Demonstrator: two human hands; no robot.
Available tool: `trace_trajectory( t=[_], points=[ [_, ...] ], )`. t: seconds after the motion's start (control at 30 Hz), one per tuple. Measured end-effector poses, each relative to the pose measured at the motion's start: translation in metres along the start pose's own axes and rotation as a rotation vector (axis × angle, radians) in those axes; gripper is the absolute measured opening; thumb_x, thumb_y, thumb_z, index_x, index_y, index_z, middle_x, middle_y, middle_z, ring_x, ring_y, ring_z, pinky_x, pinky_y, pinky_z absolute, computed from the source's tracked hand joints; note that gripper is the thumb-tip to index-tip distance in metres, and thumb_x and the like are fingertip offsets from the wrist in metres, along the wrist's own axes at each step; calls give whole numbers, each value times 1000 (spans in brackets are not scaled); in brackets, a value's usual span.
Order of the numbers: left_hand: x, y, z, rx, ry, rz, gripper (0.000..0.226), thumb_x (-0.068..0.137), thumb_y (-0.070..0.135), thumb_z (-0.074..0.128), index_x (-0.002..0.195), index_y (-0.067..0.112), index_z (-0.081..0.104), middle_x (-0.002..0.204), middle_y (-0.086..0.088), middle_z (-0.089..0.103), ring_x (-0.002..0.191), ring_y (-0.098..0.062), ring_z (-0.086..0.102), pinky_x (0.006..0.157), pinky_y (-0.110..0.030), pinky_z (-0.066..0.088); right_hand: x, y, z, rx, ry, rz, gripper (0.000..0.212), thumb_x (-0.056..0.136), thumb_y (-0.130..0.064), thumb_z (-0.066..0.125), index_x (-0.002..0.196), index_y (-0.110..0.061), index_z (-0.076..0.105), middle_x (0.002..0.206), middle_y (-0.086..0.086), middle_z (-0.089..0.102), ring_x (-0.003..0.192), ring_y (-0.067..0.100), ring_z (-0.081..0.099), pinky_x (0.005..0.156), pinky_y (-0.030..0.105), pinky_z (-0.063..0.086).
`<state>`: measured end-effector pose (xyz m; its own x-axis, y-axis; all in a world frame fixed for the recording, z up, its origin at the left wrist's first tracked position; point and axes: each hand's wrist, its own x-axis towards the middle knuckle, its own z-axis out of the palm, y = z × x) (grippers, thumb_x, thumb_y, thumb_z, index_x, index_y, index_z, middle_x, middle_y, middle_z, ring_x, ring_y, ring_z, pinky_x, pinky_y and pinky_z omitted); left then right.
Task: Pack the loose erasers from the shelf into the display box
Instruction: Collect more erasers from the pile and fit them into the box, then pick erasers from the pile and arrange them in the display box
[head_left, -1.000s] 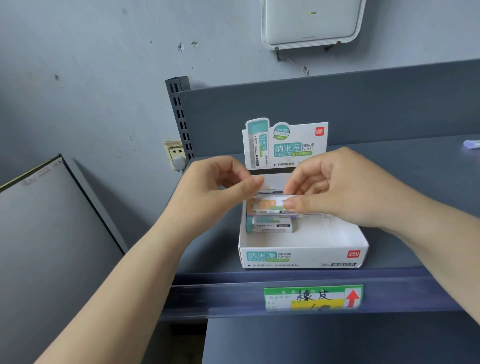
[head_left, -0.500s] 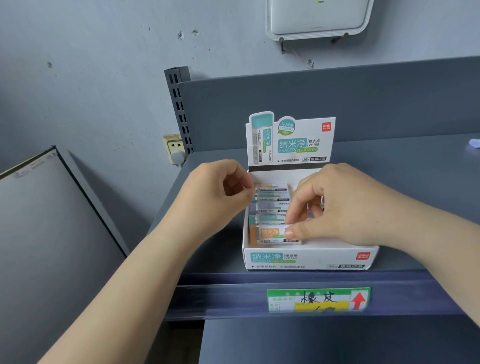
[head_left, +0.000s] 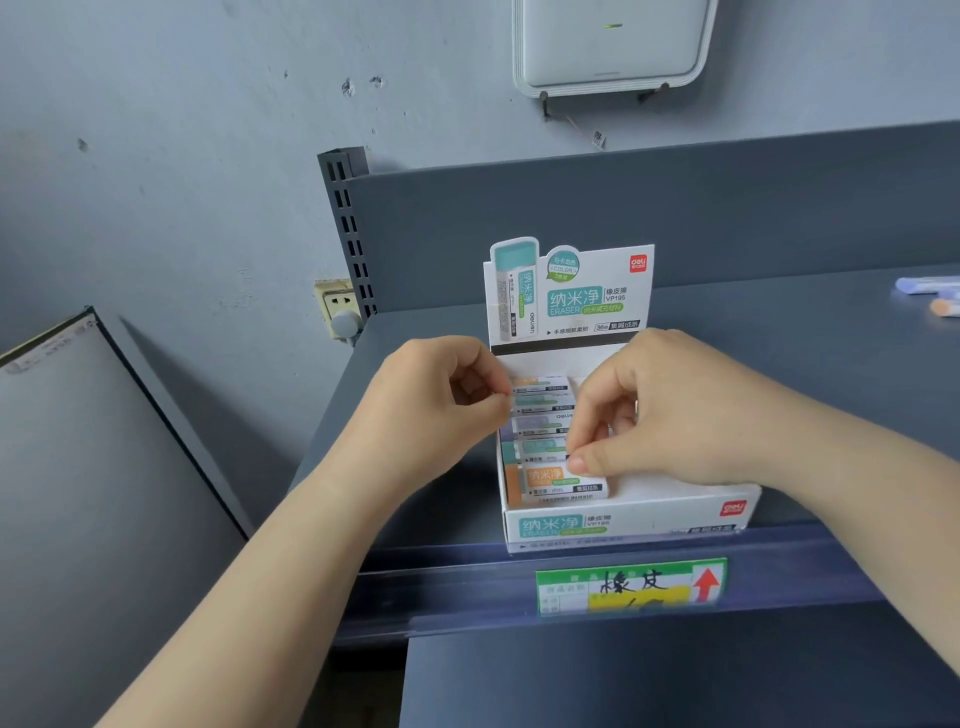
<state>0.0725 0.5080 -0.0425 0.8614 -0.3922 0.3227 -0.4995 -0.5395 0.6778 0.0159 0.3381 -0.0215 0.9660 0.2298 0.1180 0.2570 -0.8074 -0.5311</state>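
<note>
The white display box (head_left: 631, 522) with teal lettering stands at the shelf's front edge, its header card (head_left: 571, 291) upright at the back. Several erasers lie in a row along its left side. The frontmost is an orange eraser (head_left: 548, 480); a teal eraser (head_left: 540, 448) and a purple eraser (head_left: 537, 423) lie behind it. My right hand (head_left: 675, 410) reaches into the box, thumb and fingertips pinching the orange eraser's right end. My left hand (head_left: 441, 405) is curled, fingertips together at the box's left wall, holding nothing that I can see. Two loose erasers (head_left: 927, 286) lie far right on the shelf.
The grey shelf (head_left: 779, 322) has a back panel and a slotted upright (head_left: 348, 228) at its left. A price label (head_left: 631, 584) sits on the front rail. A wall socket (head_left: 337, 306) and a grey board (head_left: 93, 467) are to the left; a white device (head_left: 608, 47) hangs above.
The orange eraser, held by both hands above the box, has come down into the front of the row. My left hand has let go and drawn back to the box's left wall.
</note>
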Motion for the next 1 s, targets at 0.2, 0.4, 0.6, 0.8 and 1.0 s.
trace_trajectory(
  t=[0.2,0.4,0.6,0.8,1.0],
  points=[
    [1,-1,0,80,4,45,10,79,12,64,72,19,63,68,11,64,65,0,54,52,-10,43,5,-3,2,-25,-45,91,10,68,-22,78,60,-24,72,44,-23,57,48,-9,50,45,7,36],
    [1,3,-1,183,38,79,7,80,16,63,74,20,62,68,11,61,64,-11,57,57,-19,47,6,-3,4,-48,17,77,14,71,-22,75,60,-27,68,51,-15,59,51,-10,51,49,8,37],
    [0,40,8,547,156,256,6,85,30,54,85,24,57,71,10,51,71,-16,53,60,-26,42,-27,11,-20,-248,321,3,11,83,-24,57,75,-28,63,62,-18,47,61,-2,46,57,15,34],
    [0,102,57,739,194,439,24,90,38,41,100,23,56,96,7,59,90,-19,57,66,-27,33,-80,45,-53,-345,377,13,3,87,-32,50,85,-32,52,86,-11,53,81,9,46,70,27,40],
    [7,167,135,701,166,521,25,89,38,44,102,21,57,97,5,60,93,-21,57,73,-28,33,-146,103,-96,-440,411,115,16,87,-37,50,99,-29,56,96,-12,53,89,11,47,75,32,43]
  ],
)
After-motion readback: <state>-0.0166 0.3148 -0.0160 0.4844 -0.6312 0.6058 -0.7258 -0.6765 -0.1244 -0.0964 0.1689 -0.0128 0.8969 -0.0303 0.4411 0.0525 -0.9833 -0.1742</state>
